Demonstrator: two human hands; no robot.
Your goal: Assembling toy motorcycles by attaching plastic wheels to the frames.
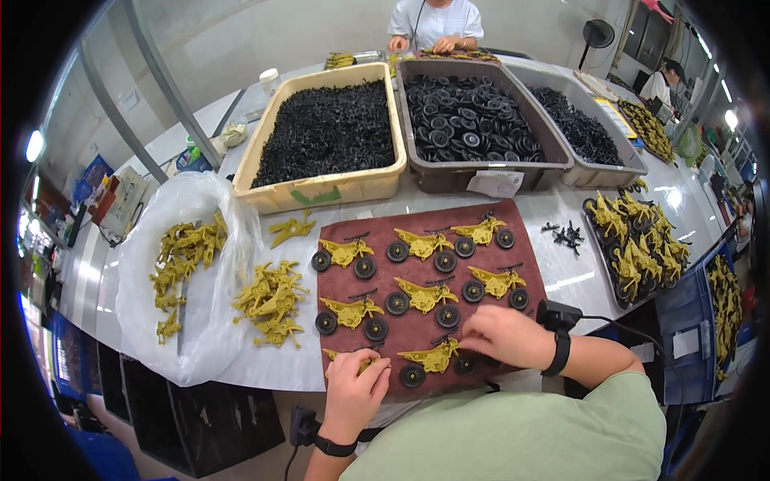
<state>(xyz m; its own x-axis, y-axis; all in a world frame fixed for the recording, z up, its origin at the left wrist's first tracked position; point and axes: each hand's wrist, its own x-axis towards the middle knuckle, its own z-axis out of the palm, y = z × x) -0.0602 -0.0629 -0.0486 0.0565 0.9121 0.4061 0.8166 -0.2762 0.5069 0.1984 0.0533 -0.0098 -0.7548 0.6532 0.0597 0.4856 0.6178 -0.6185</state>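
Note:
On a dark red cloth (379, 227) lie several yellow toy motorcycles with black wheels, set out in rows. At the near edge my left hand (357, 393) has its fingers closed over a yellow motorcycle body, which they mostly hide. My right hand (507, 335) reaches over the front of the nearest toy motorcycle (433, 358), beside its front wheel (465, 365). Its fingertips are pinched together, and anything between them is hidden. Just beyond, another toy motorcycle (427, 297) lies on its side.
Behind the cloth stand a cream bin (249, 192) of small black parts, a brown bin (437, 180) of black wheels and a grey bin (634, 170). Yellow bodies (269, 297) are piled at left, by a plastic bag (144, 321). At right sits a loaded tray (642, 244). A person (437, 24) works opposite.

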